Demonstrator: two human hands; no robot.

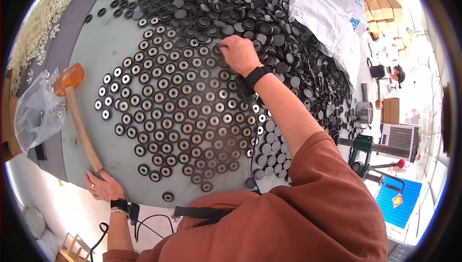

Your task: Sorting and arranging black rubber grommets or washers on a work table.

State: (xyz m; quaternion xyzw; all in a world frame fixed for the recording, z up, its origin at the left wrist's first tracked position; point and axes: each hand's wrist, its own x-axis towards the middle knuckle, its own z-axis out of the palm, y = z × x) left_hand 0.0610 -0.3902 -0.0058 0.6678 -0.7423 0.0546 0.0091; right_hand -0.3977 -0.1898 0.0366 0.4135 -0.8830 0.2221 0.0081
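My right hand point(239, 55) reaches to the far middle of the table, its fingers closed on a small black round cap held at the edge of the pile. Beneath and before it lie many black rings with metal bearings in their centres point(183, 103), spread out in loose rows. Beyond is a heap of plain black caps point(207, 2). At the near left edge of the table, my left hand point(104, 186) lies with its fingers stretched out, holding nothing. Its fingertips are beside the handle end of a mallet point(82, 127) with an orange head.
A clear plastic bag point(38, 113) and a pile of small whitish parts point(48, 16) lie at the left. A white sack point(329, 16) covers the far right. Flat grey-topped caps point(272, 151) cluster under my right arm. A green hand press point(361, 149) stands at the right.
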